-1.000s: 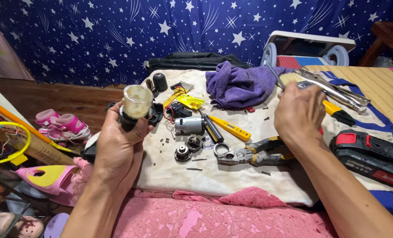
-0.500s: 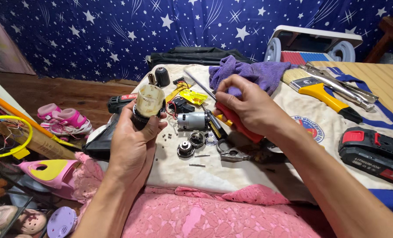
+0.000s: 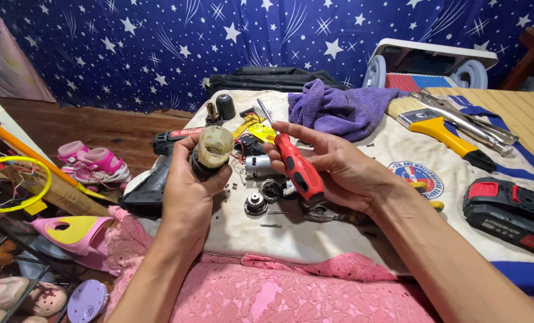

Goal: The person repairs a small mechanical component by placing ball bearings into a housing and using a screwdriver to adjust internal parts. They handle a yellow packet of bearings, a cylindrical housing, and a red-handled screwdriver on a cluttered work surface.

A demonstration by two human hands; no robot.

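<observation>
A view from a head-worn camera looks down at two bare hands over a stained white cloth [image 3: 315, 233] spread on a low work surface. The left hand [image 3: 189, 194] is closed around a dark cylindrical gearbox housing [image 3: 210, 154] with a dull beige end cap, held upright just above the cloth's left edge. The right hand [image 3: 338, 170] grips a red-handled screwdriver [image 3: 297, 167] — fingers wrapped round the handle, the thin metal shaft angled up and to the left, its tip near a small yellow part [image 3: 262, 131].

Between and just below the hands lie small loose drill parts on the cloth: a silver motor can [image 3: 259, 165], round metal gears [image 3: 264, 197] and a few tiny screws. A black drill body [image 3: 150, 191] rests at the cloth's left edge, beside the left wrist. Farther back sits a crumpled purple rag [image 3: 338, 107]. To the right are a yellow-handled brush [image 3: 440, 128], long metal pliers [image 3: 467, 122] and a red and black battery pack [image 3: 509, 212]. Pink lace fabric [image 3: 267, 293] covers the foreground — small pink shoes [image 3: 93, 164] sit on the wooden floor at left. A dark blue curtain with white stars [image 3: 129, 48] hangs behind.
</observation>
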